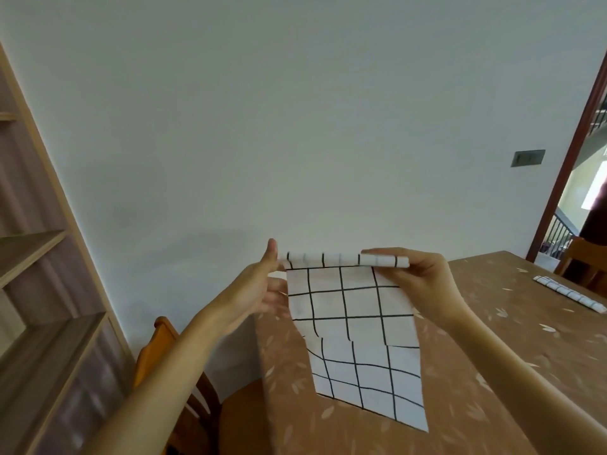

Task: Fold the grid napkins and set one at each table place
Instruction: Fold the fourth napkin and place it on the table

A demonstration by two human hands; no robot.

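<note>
Head view: both hands are holding a grid napkin (348, 310) up over the bench (492, 323), left hand (262, 284) and right hand (423, 274) pinching its rolled top edge. Another rolled napkin (570, 293) is lying far right on the bench.

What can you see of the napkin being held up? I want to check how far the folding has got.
The grid napkin is white cloth with black lines. Its top edge is rolled into a narrow band, pinched between the left hand and right hand. The rest hangs down, creased midway, its lower part lying on the brown leaf-patterned tablecloth.
</note>
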